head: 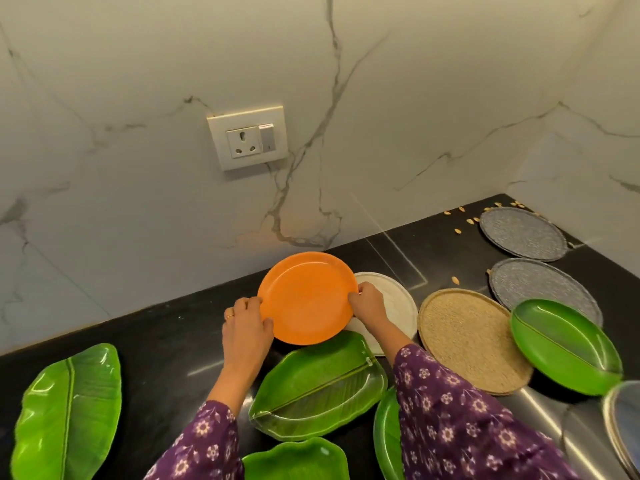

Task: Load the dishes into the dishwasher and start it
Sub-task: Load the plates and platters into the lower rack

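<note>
Purple flowered sleeves (450, 427) reach out from right below me, over a green leaf-shaped plate (318, 386) lying between the forearms. Both hands are on an orange plate (306, 297) towards the back of the tabletop (156, 341). The left hand (244, 327) pinches its left rim, thumb on top and fingers curled under, and the right hand (369, 304) pinches the right rim the same way. The plate's right edge overlaps a white plate (398, 299); whether it is lifted clear I cannot tell.

By my reckoning the job has barely begun. No dishwasher is in sight, and the dishes lie spread out flat: a second leaf plate (69, 410) far left, a tan woven round plate (471, 341), two grey round plates (523, 233), a green oval dish (568, 344). All of it has yet to be carried off, racked, and the machine started.

The tabletop is glossy black stone, with a few pale seeds (457, 231) scattered near the far corner. Behind it rises a white marble wall (138, 168) with grey veins, carrying a socket and switch (247, 136).
</note>
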The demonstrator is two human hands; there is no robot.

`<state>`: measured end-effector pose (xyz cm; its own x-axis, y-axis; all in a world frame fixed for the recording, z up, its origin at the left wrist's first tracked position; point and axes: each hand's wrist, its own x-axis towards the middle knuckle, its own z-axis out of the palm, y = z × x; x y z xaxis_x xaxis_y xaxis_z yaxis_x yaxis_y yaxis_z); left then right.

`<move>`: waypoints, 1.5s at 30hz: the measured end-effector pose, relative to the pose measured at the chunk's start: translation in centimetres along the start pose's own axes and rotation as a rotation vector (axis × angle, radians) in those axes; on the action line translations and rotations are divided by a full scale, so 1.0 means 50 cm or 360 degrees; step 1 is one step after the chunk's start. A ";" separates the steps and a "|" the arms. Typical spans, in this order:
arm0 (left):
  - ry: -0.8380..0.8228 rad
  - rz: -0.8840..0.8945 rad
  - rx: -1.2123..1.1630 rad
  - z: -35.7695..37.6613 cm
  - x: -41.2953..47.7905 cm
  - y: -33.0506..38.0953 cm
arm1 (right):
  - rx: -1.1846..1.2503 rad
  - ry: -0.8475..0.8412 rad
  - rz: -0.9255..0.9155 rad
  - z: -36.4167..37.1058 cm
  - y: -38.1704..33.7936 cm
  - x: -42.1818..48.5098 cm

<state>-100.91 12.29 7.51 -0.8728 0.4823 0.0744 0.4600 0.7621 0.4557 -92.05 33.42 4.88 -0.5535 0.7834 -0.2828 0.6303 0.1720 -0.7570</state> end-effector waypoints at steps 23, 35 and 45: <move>-0.0410 0.1858 -0.0304 0.162 -0.656 0.623 | 0.0323 0.1812 0.0372 -0.621 0.556 -0.908; -0.1157 0.2604 -0.0309 0.230 -1.369 0.607 | 0.0378 0.2374 0.1331 -0.470 0.884 -1.648; -0.1384 0.3080 -0.0221 0.292 -1.691 0.611 | 0.0495 0.2468 0.1852 -0.339 1.063 -1.906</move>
<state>-10.69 1.10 2.18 0.8710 0.4801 0.1043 0.4126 -0.8301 0.3751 3.39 -21.98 1.58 0.9733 0.2094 -0.0937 0.0776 -0.6848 -0.7246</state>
